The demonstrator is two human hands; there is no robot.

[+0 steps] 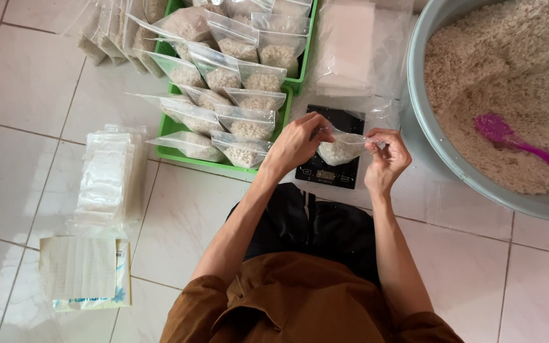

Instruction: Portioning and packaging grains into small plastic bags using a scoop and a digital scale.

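My left hand (297, 141) and my right hand (386, 155) each pinch an end of the top edge of a small clear plastic bag (341, 149) partly filled with pale grains. The bag hangs just above a black kitchen scale (333, 170) on the tiled floor. To the right sits a large grey basin (422, 136) full of the same pale grains, with a pink scoop (509, 138) lying in it.
Green trays (171, 124) on the left and behind hold several filled clear bags (244, 124). A stack of empty clear bags (106, 181) lies at the left, another (347, 47) behind the scale. A flat white packet (84, 273) lies at the lower left.
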